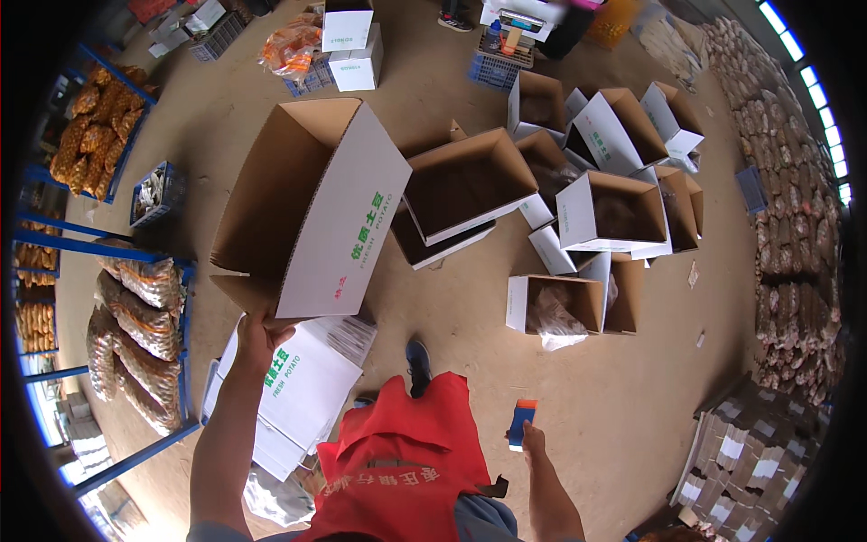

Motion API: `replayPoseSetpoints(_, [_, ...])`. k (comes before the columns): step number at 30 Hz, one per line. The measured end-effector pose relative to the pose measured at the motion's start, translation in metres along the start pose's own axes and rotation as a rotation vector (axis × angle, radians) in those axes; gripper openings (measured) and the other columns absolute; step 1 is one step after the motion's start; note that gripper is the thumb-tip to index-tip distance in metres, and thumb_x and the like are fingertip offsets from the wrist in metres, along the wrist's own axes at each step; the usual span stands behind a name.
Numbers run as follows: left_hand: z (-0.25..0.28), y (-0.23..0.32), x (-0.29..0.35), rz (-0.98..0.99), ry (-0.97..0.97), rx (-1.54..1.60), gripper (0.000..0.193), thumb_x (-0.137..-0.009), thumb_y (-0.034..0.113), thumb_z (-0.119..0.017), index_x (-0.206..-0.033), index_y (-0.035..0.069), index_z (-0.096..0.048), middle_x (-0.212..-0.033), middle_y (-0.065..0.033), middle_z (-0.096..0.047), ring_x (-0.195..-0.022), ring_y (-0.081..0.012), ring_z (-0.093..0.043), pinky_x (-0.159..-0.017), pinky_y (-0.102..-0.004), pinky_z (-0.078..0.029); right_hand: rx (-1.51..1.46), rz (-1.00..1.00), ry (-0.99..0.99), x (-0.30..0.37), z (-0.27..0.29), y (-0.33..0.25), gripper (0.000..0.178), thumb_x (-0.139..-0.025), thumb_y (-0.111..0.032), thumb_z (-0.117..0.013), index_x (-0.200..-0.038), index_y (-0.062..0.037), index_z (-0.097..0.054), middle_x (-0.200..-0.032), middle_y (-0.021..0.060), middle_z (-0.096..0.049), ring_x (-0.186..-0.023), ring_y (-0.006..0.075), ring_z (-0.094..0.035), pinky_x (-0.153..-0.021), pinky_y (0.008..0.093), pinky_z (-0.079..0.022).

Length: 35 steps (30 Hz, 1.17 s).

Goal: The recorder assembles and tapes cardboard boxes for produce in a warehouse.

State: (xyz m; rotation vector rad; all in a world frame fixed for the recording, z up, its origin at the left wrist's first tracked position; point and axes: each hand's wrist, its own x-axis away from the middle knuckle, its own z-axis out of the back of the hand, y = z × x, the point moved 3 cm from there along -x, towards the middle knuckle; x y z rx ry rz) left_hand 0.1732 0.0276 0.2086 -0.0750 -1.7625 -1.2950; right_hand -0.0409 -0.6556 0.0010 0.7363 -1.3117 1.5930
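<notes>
My left hand (259, 341) grips the lower corner of a large white cardboard box (348, 217), brown inside. The box is raised and tilted, its open side turned up and to the left, and I see nothing in it. Below that hand lies a stack of flattened white cartons (302, 384). Low on the right, my right hand (533, 439) is closed round a small blue object (520, 425) with an orange end and a pale lower edge. Its exact kind is unclear.
Open white boxes (619, 212) cluster at the right, one with clear plastic (555, 316) inside. Ahead stand more open boxes (470, 185). On the left a blue rack (185, 343) holds filled sacks (135, 312). Stacked flat cardboard (754, 452) sits at lower right, sacks (781, 181) along the wall.
</notes>
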Motion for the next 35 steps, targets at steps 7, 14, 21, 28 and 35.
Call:
replayPoseSetpoints(7, [-0.083, 0.053, -0.143, -0.074, 0.209, -0.021, 0.038, -0.105, 0.031, -0.064, -0.121, -0.003, -0.063, -0.1, -0.015, -0.075, -0.081, -0.0245, -0.079, -0.077, -0.0378, -0.072, 0.042, 0.116, -0.114, 0.049, -0.038, -0.038, 0.056, -0.115, -0.042, -0.047, -0.113, 0.0094, -0.071, -0.099, 0.022, -0.081, -0.088, 0.0323, -0.081, -0.085, 0.042, -0.063])
replayPoseSetpoints(14, [-0.182, 0.128, -0.239, -0.136, 0.095, -0.127, 0.035, -0.101, 0.029, -0.07, -0.11, -0.005, -0.069, -0.101, -0.0146, -0.071, -0.086, -0.028, -0.078, -0.072, -0.0407, -0.073, 0.024, 0.146, -0.038, 0.063, 0.016, -0.022, 0.057, -0.114, -0.042, -0.048, -0.111, 0.0108, -0.069, -0.097, 0.0235, -0.08, -0.085, 0.034, -0.081, -0.083, 0.0432, -0.065])
replayPoseSetpoints(21, [-0.202, 0.094, -0.165, -0.385, -0.17, -0.137, 0.045, -0.112, 0.039, -0.058, -0.13, -0.002, -0.067, -0.113, -0.0159, -0.077, -0.098, -0.0239, -0.078, -0.075, -0.0363, -0.066, 0.121, 0.138, 0.041, 0.039, 0.071, -0.003, 0.059, -0.113, -0.043, -0.048, -0.109, 0.0126, -0.069, -0.091, 0.0238, -0.079, -0.079, 0.0359, -0.08, -0.075, 0.0461, -0.067])
replayPoseSetpoints(28, [-0.062, -0.037, 0.019, -0.155, -0.276, -0.255, 0.063, -0.117, 0.045, -0.047, -0.091, -0.001, -0.081, -0.086, -0.0104, -0.08, -0.082, -0.0149, -0.075, -0.067, -0.03, -0.057, 0.272, 0.137, -0.091, -0.01, -0.007, -0.078, 0.058, -0.114, -0.045, -0.048, -0.113, 0.0089, -0.071, -0.096, 0.0202, -0.08, -0.085, 0.0315, -0.081, -0.078, 0.0416, -0.065])
replayPoseSetpoints(35, [0.02, 0.016, 0.164, -0.591, -0.436, -0.072, 0.072, -0.115, 0.056, -0.044, -0.088, 0.001, -0.083, -0.096, -0.0171, -0.083, -0.083, -0.0276, -0.078, -0.07, -0.028, -0.056, 0.344, 0.317, -0.305, 0.031, -0.15, -0.164, 0.058, -0.115, -0.047, -0.05, -0.119, 0.0079, -0.069, -0.104, 0.0221, -0.081, -0.09, 0.0321, -0.082, -0.086, 0.0406, -0.063])
